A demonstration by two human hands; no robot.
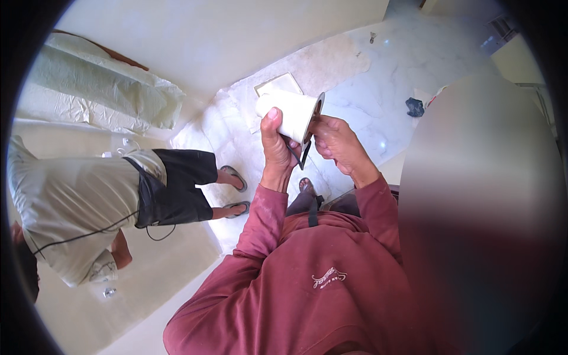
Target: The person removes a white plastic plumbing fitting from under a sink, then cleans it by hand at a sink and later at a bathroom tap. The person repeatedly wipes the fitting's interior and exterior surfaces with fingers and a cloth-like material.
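A white cylindrical fitting [291, 110], ribbed near its wider end, lies tilted on its side in front of my chest. My left hand [276, 142] is wrapped round it from the left and below, thumb up along its side. At the wide, dark-rimmed end, my right hand [338, 145] has its fingers bunched against the opening. Whatever those fingers grip inside is hidden. A thin black strip [305, 155] sticks out below the rim, between my two hands; I cannot tell whether it belongs to the fitting.
A person in a light shirt and black shorts [180, 180] stands close on the left, a black cable running across them. Behind the fitting, a shallow tray-like piece [293, 81] lies on the marble-look floor [378, 89]. Farther right is a dark crumpled bag [415, 107]. A large blurred shape covers the right side.
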